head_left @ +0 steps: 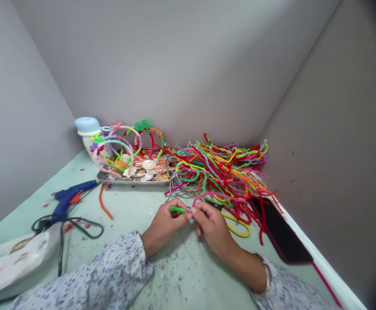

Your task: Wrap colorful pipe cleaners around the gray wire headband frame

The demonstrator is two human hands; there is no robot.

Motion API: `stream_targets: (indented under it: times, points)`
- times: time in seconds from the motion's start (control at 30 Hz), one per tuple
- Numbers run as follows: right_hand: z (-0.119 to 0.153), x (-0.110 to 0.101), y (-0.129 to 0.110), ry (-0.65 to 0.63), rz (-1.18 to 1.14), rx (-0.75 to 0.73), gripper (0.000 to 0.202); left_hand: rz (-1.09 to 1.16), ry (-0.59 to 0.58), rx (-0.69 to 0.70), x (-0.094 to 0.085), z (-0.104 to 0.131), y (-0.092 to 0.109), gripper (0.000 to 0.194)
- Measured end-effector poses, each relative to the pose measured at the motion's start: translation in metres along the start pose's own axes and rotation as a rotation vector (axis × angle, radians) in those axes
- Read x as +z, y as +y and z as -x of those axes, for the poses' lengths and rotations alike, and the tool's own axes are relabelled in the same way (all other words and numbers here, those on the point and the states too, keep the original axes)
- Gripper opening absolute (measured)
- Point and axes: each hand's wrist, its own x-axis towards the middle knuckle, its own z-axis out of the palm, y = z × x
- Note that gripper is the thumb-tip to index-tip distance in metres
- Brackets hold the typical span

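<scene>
My left hand (pixel 171 219) and my right hand (pixel 209 219) meet fingertip to fingertip above the front of the table. Pinched in the left is a green pipe cleaner (pixel 177 209), only a short piece of which shows. A pink pipe cleaner (pixel 220 196) runs from between the fingertips of the right hand, arching away to the right. The two colours come together at the fingertips, but how they join is hidden. Just beyond the right hand lie scissors with yellow handles (pixel 239 232), partly covered by the hand and loose pipe cleaners.
A heap of coloured pipe cleaners (pixel 220 168) lies at the back right beside coiled grey wire (pixel 188 187). Fuzzy hoops stand in a metal tray (pixel 136 185) of discs, near a blue-lidded bottle (pixel 87 129). A blue glue gun (pixel 67 200), white bag (pixel 29 258) and black phone-like slab (pixel 283 234) flank my arms.
</scene>
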Motion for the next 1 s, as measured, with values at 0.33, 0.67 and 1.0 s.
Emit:
stream_targets:
  times: [0.33,0.67,1.0]
  points:
    - [0.000,-0.001,0.004,-0.009,-0.037,0.018,0.027,-0.024,-0.003,0.004,0.000,-0.001,-0.001,0.020]
    - [-0.005,-0.003,0.005,-0.061,-0.028,0.058,0.027,-0.094,0.003,0.002,0.003,0.000,-0.003,0.015]
    - [0.006,0.002,0.011,0.084,0.094,-0.187,0.012,-0.012,0.057,-0.014,0.001,0.000,0.002,0.019]
